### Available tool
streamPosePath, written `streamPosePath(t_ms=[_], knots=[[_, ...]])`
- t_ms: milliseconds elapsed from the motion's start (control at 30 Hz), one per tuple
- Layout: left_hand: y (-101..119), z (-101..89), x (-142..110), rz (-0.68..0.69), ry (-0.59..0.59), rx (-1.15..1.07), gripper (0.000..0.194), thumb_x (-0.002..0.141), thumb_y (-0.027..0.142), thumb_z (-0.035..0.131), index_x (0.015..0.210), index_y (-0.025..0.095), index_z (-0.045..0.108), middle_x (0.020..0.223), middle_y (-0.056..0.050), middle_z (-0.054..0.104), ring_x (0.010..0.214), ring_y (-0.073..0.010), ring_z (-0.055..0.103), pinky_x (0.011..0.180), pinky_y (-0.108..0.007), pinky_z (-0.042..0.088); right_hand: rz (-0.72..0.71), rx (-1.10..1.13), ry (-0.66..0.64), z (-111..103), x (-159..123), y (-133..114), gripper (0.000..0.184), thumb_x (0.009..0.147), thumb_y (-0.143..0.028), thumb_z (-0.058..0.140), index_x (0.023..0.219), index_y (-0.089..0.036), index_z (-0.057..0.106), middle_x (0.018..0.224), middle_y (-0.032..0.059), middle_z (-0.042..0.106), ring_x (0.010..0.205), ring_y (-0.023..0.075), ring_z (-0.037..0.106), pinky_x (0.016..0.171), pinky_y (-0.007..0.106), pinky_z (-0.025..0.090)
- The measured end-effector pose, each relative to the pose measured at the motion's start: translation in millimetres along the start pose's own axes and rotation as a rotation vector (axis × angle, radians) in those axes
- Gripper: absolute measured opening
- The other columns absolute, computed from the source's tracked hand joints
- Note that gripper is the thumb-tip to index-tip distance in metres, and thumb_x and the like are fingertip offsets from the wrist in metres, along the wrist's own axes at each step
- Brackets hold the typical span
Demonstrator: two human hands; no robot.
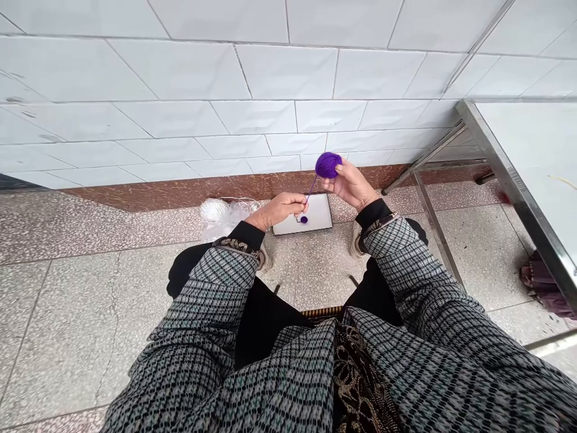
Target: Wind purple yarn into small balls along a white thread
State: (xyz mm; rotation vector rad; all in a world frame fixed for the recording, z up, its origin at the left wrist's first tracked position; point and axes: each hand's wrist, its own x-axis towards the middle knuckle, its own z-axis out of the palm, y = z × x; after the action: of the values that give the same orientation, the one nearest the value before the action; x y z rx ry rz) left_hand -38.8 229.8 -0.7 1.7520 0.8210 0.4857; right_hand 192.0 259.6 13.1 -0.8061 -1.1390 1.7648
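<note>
My right hand grips a purple ball of yarn, raised in front of the tiled wall. From the ball a purple strand slants down to my left hand, whose fingers are pinched around it. Below the hands, on the floor, lies a shallow white box with a dark rim. Inside it sits a small round purple piece, too small to make out well; a thin dark line runs beside it, close to my left fingertips.
Left of the box are a white ball of yarn and a crumpled clear plastic bag. A metal-framed table stands at the right, with dark cloth beneath it. The white tiled wall rises just ahead.
</note>
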Motion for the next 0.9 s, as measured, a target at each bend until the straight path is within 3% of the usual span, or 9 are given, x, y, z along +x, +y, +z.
streamPosePath(t_ms=[133, 233, 300, 367, 467, 567, 667, 800, 900], knots=[[6.2, 2.9, -2.3, 0.012, -0.073, -0.005, 0.02, 0.087, 0.027, 0.052, 0.071, 0.016, 0.059, 0.066, 0.001, 0.054, 0.062, -0.011, 0.051, 0.067, -0.025, 0.045, 0.039, -0.16, 0.113, 5.7, 6.0, 13.9, 0.041, 0.085, -0.034, 0.076, 0.11, -0.023, 0.047, 0.098, 0.0015, 0.063, 0.073, 0.0108, 0.061, 0.071, 0.027, 0.057], [8.7, 2.7, -4.4, -0.005, -0.073, -0.004, 0.02, 0.086, 0.026, 0.052, 0.072, 0.016, 0.061, 0.068, 0.0, 0.057, 0.062, -0.0107, 0.051, 0.065, -0.024, 0.044, 0.072, -0.538, 0.175, 6.3, 5.9, 22.1, 0.035, 0.078, -0.018, 0.072, 0.105, -0.021, 0.05, 0.096, 0.0011, 0.061, 0.078, 0.0133, 0.059, 0.075, 0.03, 0.055], [8.1, 1.1, -5.3, -0.012, -0.035, -0.004, 0.018, 0.085, 0.026, 0.053, 0.073, 0.015, 0.062, 0.068, 0.0, 0.058, 0.062, -0.0106, 0.052, 0.065, -0.024, 0.044, 0.141, -0.79, 0.017, 5.5, 1.7, 21.3, 0.034, 0.071, -0.011, 0.071, 0.101, -0.019, 0.055, 0.094, 0.002, 0.063, 0.085, 0.0164, 0.059, 0.08, 0.032, 0.054], [6.1, -1.3, -5.4, -0.005, 0.028, -0.006, 0.016, 0.084, 0.024, 0.054, 0.073, 0.015, 0.062, 0.067, 0.0, 0.058, 0.061, -0.0108, 0.052, 0.065, -0.024, 0.044, 0.259, -0.845, -0.275, 4.2, -4.4, 15.1, 0.034, 0.068, -0.01, 0.072, 0.099, -0.018, 0.06, 0.094, 0.0033, 0.065, 0.085, 0.0176, 0.06, 0.079, 0.032, 0.054], [2.6, -4.5, -3.9, 0.016, 0.1, -0.003, 0.015, 0.082, 0.021, 0.054, 0.069, 0.016, 0.06, 0.063, 0.001, 0.055, 0.061, -0.0114, 0.051, 0.065, -0.024, 0.045, 0.264, -0.46, -0.508, 1.4, -10.8, 2.4, 0.044, 0.07, -0.023, 0.077, 0.11, -0.018, 0.059, 0.103, 0.0055, 0.065, 0.082, 0.0153, 0.062, 0.072, 0.03, 0.056], [1.4, -4.3, -1.7, 0.015, 0.089, -0.002, 0.019, 0.083, 0.023, 0.053, 0.066, 0.017, 0.056, 0.062, 0.001, 0.053, 0.06, -0.0114, 0.051, 0.065, -0.025, 0.046, 0.06, -0.119, -0.287, -1.6, -8.1, -4.1, 0.052, 0.079, -0.043, 0.079, 0.117, -0.02, 0.052, 0.106, 0.0052, 0.063, 0.081, 0.0125, 0.064, 0.072, 0.027, 0.058], [4.2, -1.2, -0.6, -0.01, 0.023, 0.002, 0.019, 0.084, 0.025, 0.052, 0.067, 0.016, 0.057, 0.063, 0.001, 0.054, 0.061, -0.0114, 0.053, 0.067, -0.024, 0.047, -0.068, -0.05, 0.007, -2.1, 1.0, 1.2, 0.048, 0.085, -0.047, 0.077, 0.115, -0.024, 0.048, 0.106, 0.0031, 0.062, 0.084, 0.0121, 0.065, 0.076, 0.027, 0.061], [10.4, 2.2, -2.0, -0.017, -0.089, 0.012, 0.018, 0.082, 0.025, 0.052, 0.067, 0.016, 0.058, 0.065, 0.0, 0.057, 0.062, -0.0114, 0.054, 0.068, -0.024, 0.047, 0.031, -0.287, 0.17, 4.0, 7.6, 16.8, 0.036, 0.086, -0.025, 0.076, 0.107, -0.023, 0.048, 0.101, 0.0017, 0.063, 0.078, 0.0119, 0.064, 0.072, 0.028, 0.061], [11.3, 1.7, -3.6, -0.028, -0.053, 0.019, 0.016, 0.081, 0.026, 0.053, 0.069, 0.016, 0.06, 0.065, 0.001, 0.057, 0.061, -0.011, 0.053, 0.066, -0.024, 0.046, 0.204, -0.665, 0.073, 10.2, 2.8, 20.8, 0.034, 0.076, -0.007, 0.075, 0.099, -0.02, 0.053, 0.091, 0.0004, 0.062, 0.072, 0.0119, 0.059, 0.068, 0.025, 0.057]])
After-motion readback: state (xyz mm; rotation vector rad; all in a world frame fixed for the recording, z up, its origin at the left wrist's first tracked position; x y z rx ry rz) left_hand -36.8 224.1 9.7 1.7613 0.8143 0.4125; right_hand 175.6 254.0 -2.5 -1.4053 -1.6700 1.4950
